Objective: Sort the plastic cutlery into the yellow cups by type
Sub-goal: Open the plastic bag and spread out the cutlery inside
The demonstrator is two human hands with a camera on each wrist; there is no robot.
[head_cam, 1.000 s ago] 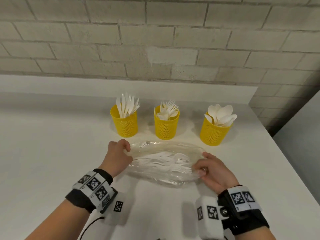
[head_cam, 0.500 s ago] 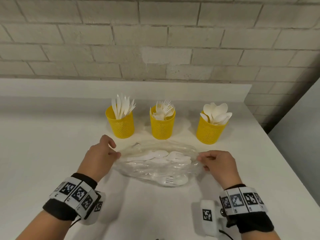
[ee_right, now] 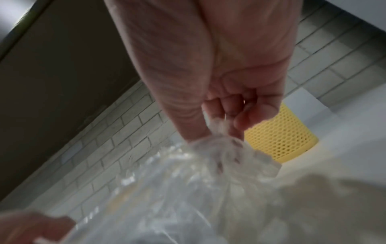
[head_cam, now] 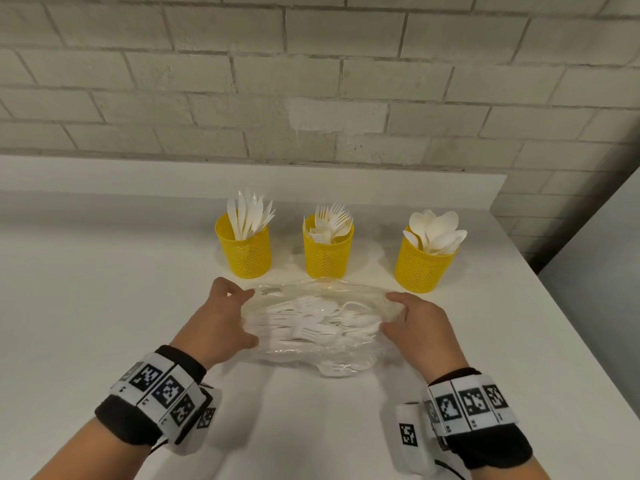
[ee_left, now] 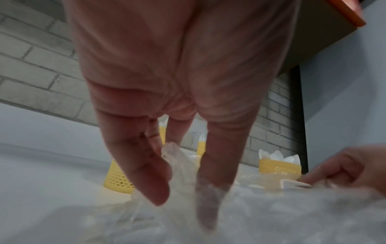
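Observation:
A clear plastic bag [head_cam: 311, 330] full of white plastic cutlery lies on the white table [head_cam: 104, 306] in front of three yellow mesh cups. The left cup [head_cam: 246, 254] holds knives, the middle cup [head_cam: 327, 256] forks, the right cup [head_cam: 422, 268] spoons. My left hand [head_cam: 246, 317] grips the bag's left end, fingers on top and thumb at the near edge; in the left wrist view its fingers [ee_left: 144, 173] straddle the film [ee_left: 179, 158]. My right hand [head_cam: 389, 313] holds the right end, its fingers [ee_right: 246, 118] pinching bunched film [ee_right: 221, 132].
A grey brick wall [head_cam: 311, 81] rises behind a raised ledge [head_cam: 138, 174] at the back of the table. The table's right edge [head_cam: 554, 323] runs diagonally just past the spoon cup. Bare tabletop stretches to the left and toward me.
Both hands have changed their hold on the bag's ends and closed round them. The cutlery inside has shifted, and my view has tilted down and closer.

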